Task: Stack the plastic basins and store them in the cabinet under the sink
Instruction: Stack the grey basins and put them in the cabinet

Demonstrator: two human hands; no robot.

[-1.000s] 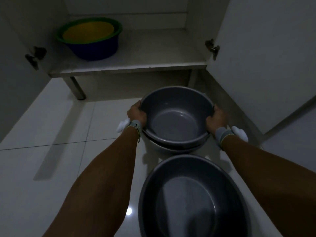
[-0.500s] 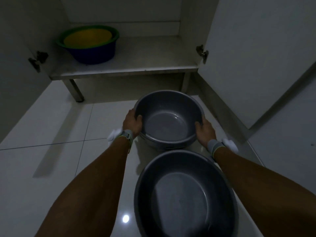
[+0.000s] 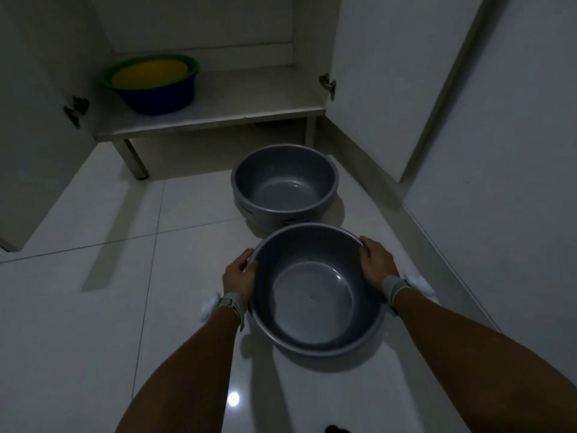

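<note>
A grey plastic basin (image 3: 315, 295) sits on the white tiled floor close to me. My left hand (image 3: 239, 276) grips its left rim and my right hand (image 3: 376, 260) grips its right rim. Just beyond it stands a stack of two nested grey basins (image 3: 285, 185), with no hand on it. Inside the open cabinet, on the left of its shelf (image 3: 249, 98), rests a blue basin (image 3: 159, 95) with a green one and a yellow one nested inside.
The cabinet's left door (image 3: 34, 126) and right door (image 3: 396, 76) stand open, with hinges showing. A metal leg (image 3: 134, 157) holds the shelf above the floor. A white wall panel (image 3: 505, 170) runs along the right.
Both hands let go of the far grey stack and drew back to the near basin, now gripping its rim. The view pulled back from the cabinet.
</note>
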